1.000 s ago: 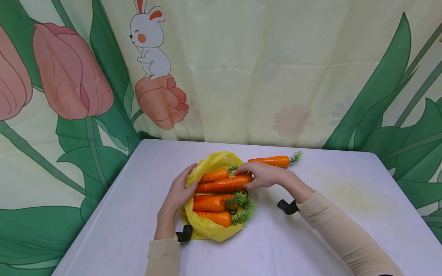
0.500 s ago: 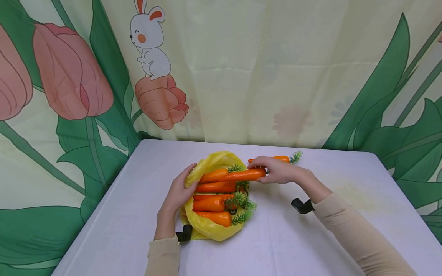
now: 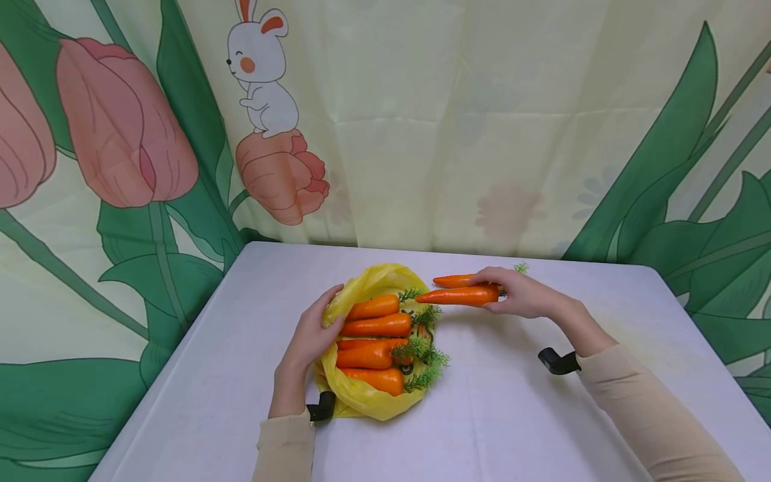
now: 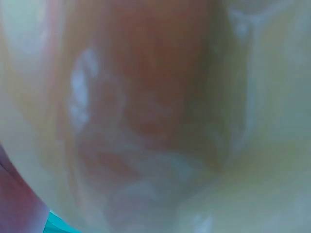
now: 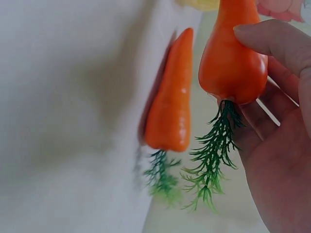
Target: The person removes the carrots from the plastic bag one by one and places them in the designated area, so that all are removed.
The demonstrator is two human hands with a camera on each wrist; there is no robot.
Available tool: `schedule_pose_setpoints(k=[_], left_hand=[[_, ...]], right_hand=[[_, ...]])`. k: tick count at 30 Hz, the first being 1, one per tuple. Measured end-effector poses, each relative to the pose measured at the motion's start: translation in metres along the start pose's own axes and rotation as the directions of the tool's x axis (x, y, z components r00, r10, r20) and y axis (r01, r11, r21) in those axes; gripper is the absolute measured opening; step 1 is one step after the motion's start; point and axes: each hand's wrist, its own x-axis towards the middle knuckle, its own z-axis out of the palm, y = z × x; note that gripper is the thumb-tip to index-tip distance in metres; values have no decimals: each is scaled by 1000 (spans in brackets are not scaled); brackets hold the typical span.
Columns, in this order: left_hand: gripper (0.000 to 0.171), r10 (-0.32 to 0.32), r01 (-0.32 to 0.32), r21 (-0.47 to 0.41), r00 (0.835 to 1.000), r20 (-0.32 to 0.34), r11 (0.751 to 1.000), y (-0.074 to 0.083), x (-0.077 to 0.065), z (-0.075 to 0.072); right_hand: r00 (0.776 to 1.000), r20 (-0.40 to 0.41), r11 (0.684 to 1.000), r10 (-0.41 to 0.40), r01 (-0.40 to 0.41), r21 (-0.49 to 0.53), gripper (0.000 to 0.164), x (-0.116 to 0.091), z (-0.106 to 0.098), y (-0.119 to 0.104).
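My right hand (image 3: pixel 523 292) grips a carrot (image 3: pixel 458 296) by its thick end, thumb on one side and fingers on the other. In the right wrist view the held carrot (image 5: pixel 233 63) has its green leaves hanging below the fingers. Just behind it another carrot (image 5: pixel 170 99) lies on the table. My left hand (image 3: pixel 313 328) holds the left rim of a yellow plastic bag (image 3: pixel 385 407), which lies with its mouth wide open. Several carrots with green tops, one of them a carrot (image 3: pixel 376 326) near the middle, lie inside. Blurred bag plastic (image 4: pixel 272 160) fills the left wrist view.
A white-covered table (image 3: pixel 470 415) carries everything. Behind it hangs a curtain (image 3: pixel 397 181) printed with tulips, leaves and a rabbit. A black wrist camera (image 3: pixel 557 361) juts from the right sleeve, and another black camera (image 3: pixel 322 407) sits at the left wrist beside the bag.
The right hand has lifted a carrot out of the bag and carried it rightward, to just in front of the carrot on the table. The left hand and bag have stayed in place.
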Motion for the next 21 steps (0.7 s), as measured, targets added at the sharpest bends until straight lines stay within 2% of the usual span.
schedule_pose_setpoints(k=[10, 16, 21], left_hand=[[59, -11, 11, -12, 1000, 13, 1000, 1, 1, 0], [59, -18, 18, -18, 1000, 12, 1000, 0, 1, 0], [59, -16, 16, -19, 1000, 7, 1000, -1, 0, 0]], right_hand=[[996, -31, 997, 81, -81, -6, 41, -14, 2, 29], [990, -6, 990, 140, -140, 14, 39, -16, 7, 38], [988, 4, 988, 155, -155, 23, 40, -16, 13, 45]])
